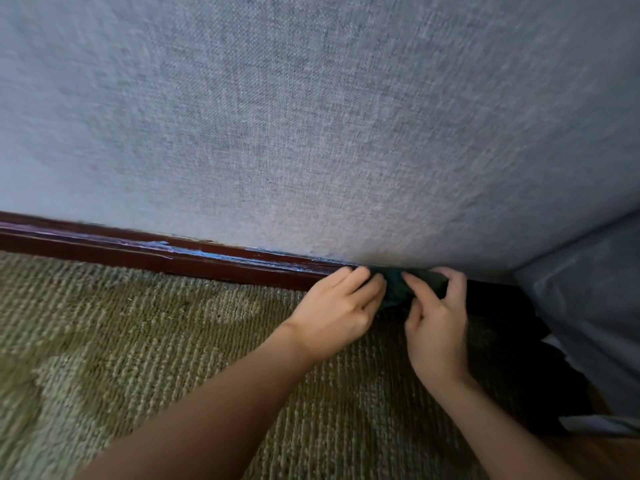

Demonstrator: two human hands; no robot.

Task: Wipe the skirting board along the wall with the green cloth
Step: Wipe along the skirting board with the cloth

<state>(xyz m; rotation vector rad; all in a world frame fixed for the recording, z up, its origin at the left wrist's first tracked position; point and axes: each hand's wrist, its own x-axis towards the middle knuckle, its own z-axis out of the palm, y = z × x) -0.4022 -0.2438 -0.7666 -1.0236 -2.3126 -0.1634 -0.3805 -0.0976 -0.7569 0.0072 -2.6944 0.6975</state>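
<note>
Cloth (398,289), green, bunched against skirting board (173,259); gripped by left hand (337,313) and right hand (438,327); leftward length seemingly unwiped

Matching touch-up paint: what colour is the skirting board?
Skirting board: glossy dark reddish-brown, with pale blue scuffs along its top edge; head view.

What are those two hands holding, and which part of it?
The green cloth, bunched against the skirting board. The left hand pinches its left end, the right hand its right end.

Bunched dark green cloth (398,289) against glossy reddish-brown skirting board (173,259).
</note>
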